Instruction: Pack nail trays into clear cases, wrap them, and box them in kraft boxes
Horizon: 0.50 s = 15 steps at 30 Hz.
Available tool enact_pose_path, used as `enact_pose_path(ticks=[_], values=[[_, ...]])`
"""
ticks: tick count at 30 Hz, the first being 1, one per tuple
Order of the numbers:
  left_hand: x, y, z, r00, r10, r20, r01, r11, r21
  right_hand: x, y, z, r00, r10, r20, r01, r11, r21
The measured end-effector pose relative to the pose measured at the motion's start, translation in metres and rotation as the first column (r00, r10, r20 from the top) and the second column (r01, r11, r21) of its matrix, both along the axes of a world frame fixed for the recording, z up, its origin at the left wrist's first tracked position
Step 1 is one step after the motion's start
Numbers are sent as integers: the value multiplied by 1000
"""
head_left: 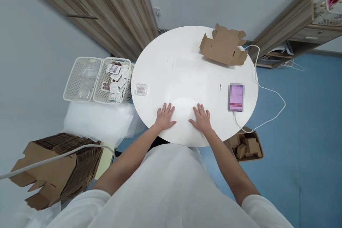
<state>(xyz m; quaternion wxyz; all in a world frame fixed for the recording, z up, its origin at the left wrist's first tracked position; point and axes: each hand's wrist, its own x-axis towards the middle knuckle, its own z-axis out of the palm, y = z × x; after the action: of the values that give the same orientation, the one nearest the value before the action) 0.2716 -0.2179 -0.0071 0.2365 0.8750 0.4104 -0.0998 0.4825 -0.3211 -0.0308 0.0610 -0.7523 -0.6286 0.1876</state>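
My left hand (164, 117) lies flat, palm down, near the front edge of a round white table (187, 60), fingers spread and holding nothing. My right hand (201, 117) rests the same way a short distance to its right, also empty. A small clear plastic case (140, 89) sits on the table's left edge, beyond my left hand. A half-folded brown cardboard box (223, 47) lies at the far right of the table. A phone (236, 97) with a white cable lies to the right of my right hand.
Two white mesh baskets stand left of the table, one (81, 78) with clear plastic, the other (115, 80) with small packets. A stack of flat cardboard (57, 171) lies at lower left. An open carton (247, 146) of small boxes sits on the blue floor.
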Motion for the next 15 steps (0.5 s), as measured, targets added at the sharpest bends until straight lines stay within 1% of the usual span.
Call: enact_pose_path(ticks=[6,8,10,12,13,15], values=[[4,1,0,997,33,75,-30,999,-43,0,3,3,999,-30,15,30,999,-13],[2,0,2,993,57,102,-51,997,-59,-3,1,6,999,-48,23,48,999,11],[-5,0,4,986,96,137,-88,994,-70,-8,1,11,997,-78,17,76,995,61],[-18,6,5,967,176,184,-165,984,-70,-18,6,18,992,-122,-21,123,984,131],[-27,11,6,948,236,211,-227,972,-68,-25,10,22,988,-143,-57,150,975,165],[-49,28,5,885,377,272,-374,925,-67,-41,26,29,971,-168,-171,202,957,207]])
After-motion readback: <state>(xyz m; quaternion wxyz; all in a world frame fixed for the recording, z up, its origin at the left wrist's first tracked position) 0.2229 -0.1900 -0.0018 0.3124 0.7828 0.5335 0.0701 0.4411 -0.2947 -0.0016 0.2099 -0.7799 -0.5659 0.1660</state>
